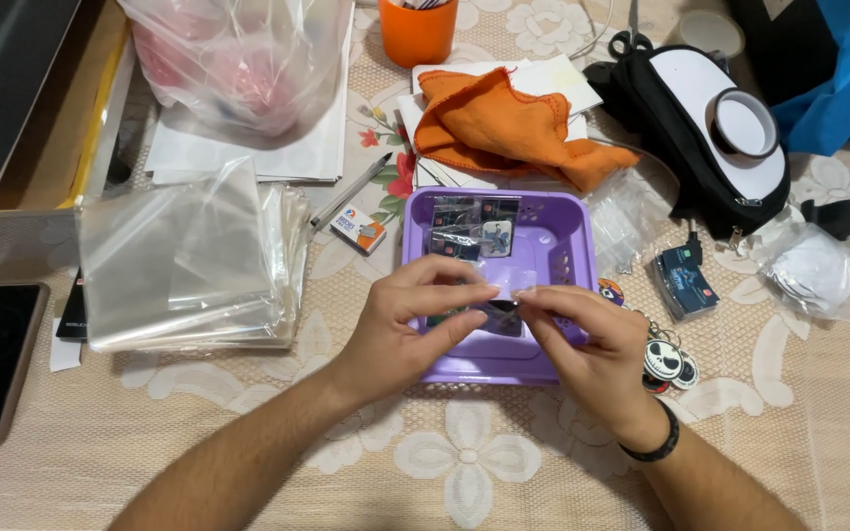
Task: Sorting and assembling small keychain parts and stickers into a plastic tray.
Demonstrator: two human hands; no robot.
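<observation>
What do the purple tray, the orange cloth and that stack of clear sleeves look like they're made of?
Purple tray: likely moulded plastic, smooth with a slight sheen and slotted walls. Orange cloth: soft woven fabric, matte, crumpled into folds with stitched edges. Clear sleeves: thin glossy plastic film, see-through, catching glare. Both hands pinch a similar small clear packet.

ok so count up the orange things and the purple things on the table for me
Orange: 2, the cup and the cloth.
Purple: 1, the basket under both hands, left hand and right hand, which pinch a small clear packet over it.
Total: 3.
</observation>
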